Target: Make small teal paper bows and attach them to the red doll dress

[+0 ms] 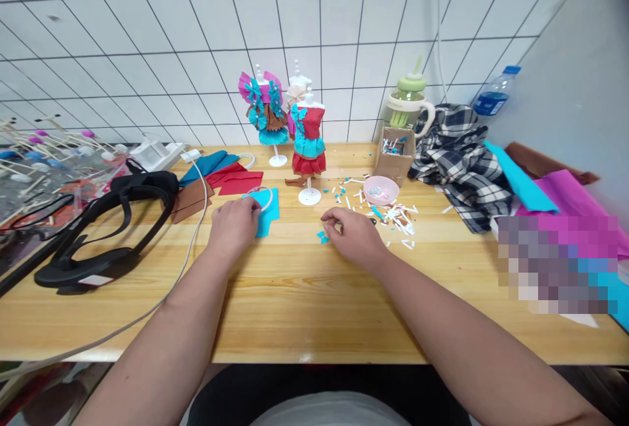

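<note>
My left hand (pixel 234 224) rests at the left side of a flat blue paper sheet (pixel 268 221). Its curled fingers close over the near-left part of a thin whitish ring (pixel 270 199), which looks like a tape roll lying on the sheet. Lower in front of the doll stand, my right hand (pixel 354 237) has thumb and fingers bent together at a small blue paper bow (pixel 322 237). The fingertips partly cover the bow. Straight ahead stands a small white dress form in a red and blue paper dress (pixel 309 141).
Behind it is another form in a purple, brown and blue dress (pixel 268 111). White paper scraps (pixel 399 218) surround a pink bowl (pixel 381 191). A cardboard box (pixel 393 157) and a green-lidded bottle (pixel 409 101) stand behind. Black headgear (pixel 105 229) and a white cable (pixel 189 249) lie left.
</note>
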Available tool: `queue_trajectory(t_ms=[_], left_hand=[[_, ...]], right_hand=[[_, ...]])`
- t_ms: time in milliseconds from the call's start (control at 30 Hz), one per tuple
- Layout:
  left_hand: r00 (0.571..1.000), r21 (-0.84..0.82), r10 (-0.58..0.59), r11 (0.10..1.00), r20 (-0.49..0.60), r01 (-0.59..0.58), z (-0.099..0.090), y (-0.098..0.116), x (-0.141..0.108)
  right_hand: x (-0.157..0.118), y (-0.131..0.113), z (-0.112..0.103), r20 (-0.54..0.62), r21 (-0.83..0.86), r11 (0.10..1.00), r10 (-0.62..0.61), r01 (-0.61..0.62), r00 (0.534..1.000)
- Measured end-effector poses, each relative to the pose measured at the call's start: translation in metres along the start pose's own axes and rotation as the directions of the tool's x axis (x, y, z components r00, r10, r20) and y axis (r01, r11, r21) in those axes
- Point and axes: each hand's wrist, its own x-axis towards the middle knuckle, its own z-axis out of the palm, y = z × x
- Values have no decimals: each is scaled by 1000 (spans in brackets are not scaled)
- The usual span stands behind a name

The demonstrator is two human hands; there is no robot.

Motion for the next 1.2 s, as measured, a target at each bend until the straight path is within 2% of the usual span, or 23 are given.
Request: queue_trajectory(t_ms=[100, 233, 333, 433, 567, 700, 967, 1067, 1200], left_hand=[[992, -234, 107, 965, -67, -120, -3, 15, -7], [949, -591, 302, 751, -91, -296, -1, 42, -27], [908, -711, 407, 607, -104, -354, 3, 57, -39], [865, -743, 488, 533, -122, -405, 5, 61, -42], [827, -689, 543, 542, -149, -481, 3, 55, -40], [821, -629, 547, 583, -165, -515, 2, 52, -40], [808, -598, 586, 631, -50, -494, 2, 53, -40], [820, -600, 572, 645, -33, -474, 1, 55, -40], [854, -648, 520, 643, -22, -408, 0, 57, -40]], right_hand=[[-3, -4, -1, -48, 79, 997, -25, 28, 999], [-8, -15, 0, -132, 244, 959, -111, 141, 985], [-11, -22, 3, -192, 295, 933, -152, 205, 970], [-13, -25, 5, -196, 313, 925, -159, 215, 968], [-13, -25, 7, -200, 294, 927, -180, 235, 963], [-13, -24, 6, -209, 211, 953, -174, 218, 962], [-10, -18, 3, -107, 92, 976, -185, 195, 977], [-9, -18, 4, -84, 79, 977, -189, 196, 978], [-11, -19, 5, -144, 142, 975, -150, 171, 978]])
